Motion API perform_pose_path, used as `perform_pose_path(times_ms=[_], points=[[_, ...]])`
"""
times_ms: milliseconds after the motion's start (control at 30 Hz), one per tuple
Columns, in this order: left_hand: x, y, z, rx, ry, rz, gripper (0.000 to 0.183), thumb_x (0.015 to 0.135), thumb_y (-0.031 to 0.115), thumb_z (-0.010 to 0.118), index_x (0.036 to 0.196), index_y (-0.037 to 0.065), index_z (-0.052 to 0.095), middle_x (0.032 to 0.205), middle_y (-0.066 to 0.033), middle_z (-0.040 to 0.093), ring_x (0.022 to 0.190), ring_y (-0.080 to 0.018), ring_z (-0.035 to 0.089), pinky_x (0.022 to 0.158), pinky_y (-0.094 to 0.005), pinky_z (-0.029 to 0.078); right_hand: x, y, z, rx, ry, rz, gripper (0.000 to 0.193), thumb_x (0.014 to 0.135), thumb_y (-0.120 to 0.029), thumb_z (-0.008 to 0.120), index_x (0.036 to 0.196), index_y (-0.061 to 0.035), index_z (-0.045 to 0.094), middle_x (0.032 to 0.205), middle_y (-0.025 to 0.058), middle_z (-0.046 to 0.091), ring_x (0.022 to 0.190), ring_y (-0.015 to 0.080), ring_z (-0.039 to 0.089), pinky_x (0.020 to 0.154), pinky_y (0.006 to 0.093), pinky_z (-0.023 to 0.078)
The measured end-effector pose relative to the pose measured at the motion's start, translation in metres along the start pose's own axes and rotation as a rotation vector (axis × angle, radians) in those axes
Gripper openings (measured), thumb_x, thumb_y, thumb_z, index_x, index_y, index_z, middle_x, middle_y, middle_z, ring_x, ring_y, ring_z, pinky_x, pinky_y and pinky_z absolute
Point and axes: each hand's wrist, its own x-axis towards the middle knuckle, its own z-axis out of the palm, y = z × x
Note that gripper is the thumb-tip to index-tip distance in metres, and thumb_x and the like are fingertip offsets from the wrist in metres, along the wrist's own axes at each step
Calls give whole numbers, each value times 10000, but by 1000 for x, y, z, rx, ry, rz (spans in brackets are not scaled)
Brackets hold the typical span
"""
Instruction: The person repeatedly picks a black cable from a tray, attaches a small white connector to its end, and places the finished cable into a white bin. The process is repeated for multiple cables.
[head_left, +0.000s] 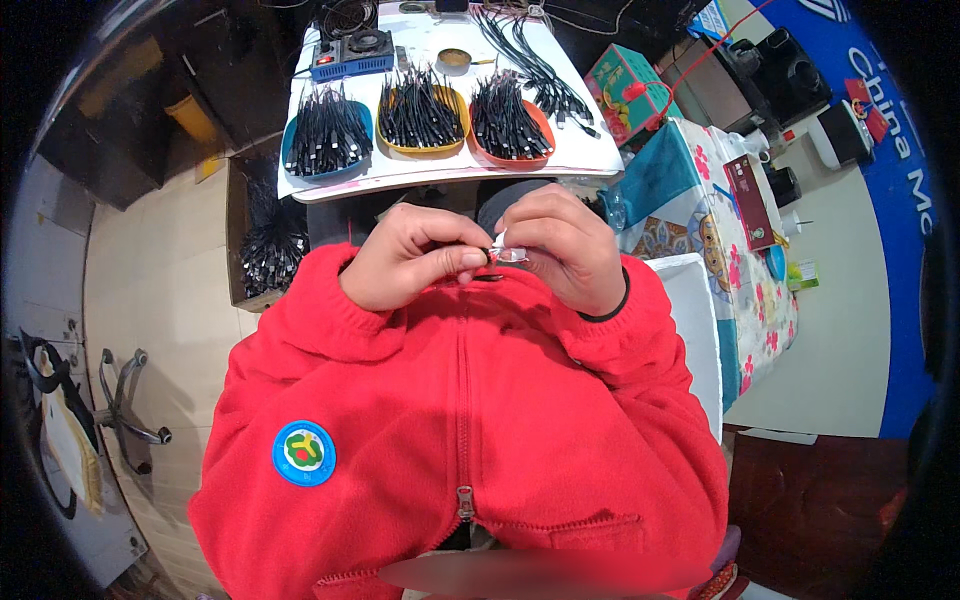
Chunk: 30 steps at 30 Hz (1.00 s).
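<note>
Just in front of my chest, close to the near table edge, both hands meet over a small piece of work. My left hand point(425, 258) pinches the black end of a thin cable point(487, 256) between thumb and forefinger, and a bit of red shows at its tip. From the other side, my right hand point(567, 245) is closed with its fingertips on a small white and clear connector-like piece point(512, 255). Whether the piece is joined to the cable is too small to tell. Beyond stand a blue bowl point(345, 172), a yellow bowl point(425, 150) and an orange bowl point(515, 160), each full of short black cables.
On the white table point(390, 178) lie a blue box-shaped device point(352, 66), a round tin point(454, 60) and loose black cables point(545, 75). A carton point(238, 230) of cables stands left on the floor. At right are a green box point(622, 85) and a flower-patterned cloth point(745, 290).
</note>
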Motion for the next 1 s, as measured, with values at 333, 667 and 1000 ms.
perform_pose_path(times_ms=[333, 667, 1000], points=[[-5, 3, 5, -310, 200, -43, 106, 863, 54, 616, 909, -42, 618, 781, -58, 604, 616, -81, 515, 557, -209, 416, -9, -6, -10, 25, 168, 105, 188, 728, 18, 693, 901, -5, 623, 920, 115, 625, 830, 260, 600, 739, 338, 479], [-1, -1, 3, -511, 110, 20, 112, 875, 9, 595, 963, -58, 611, 771, -64, 596, 645, -94, 536, 576, -226, 449, 12, -8, 2, -28, 180, -47, 315, 634, 34, 708, 935, -45, 661, 912, 78, 623, 814, 242, 606, 697, 328, 486], [0, 14, 1, -197, 231, 56, 90, 863, -30, 590, 936, -51, 637, 819, -65, 619, 677, -95, 558, 602, -222, 461, 28, -14, 6, -16, 166, 36, 286, 626, 79, 669, 872, -35, 581, 842, 93, 577, 770, 276, 568, 685, 354, 461]])
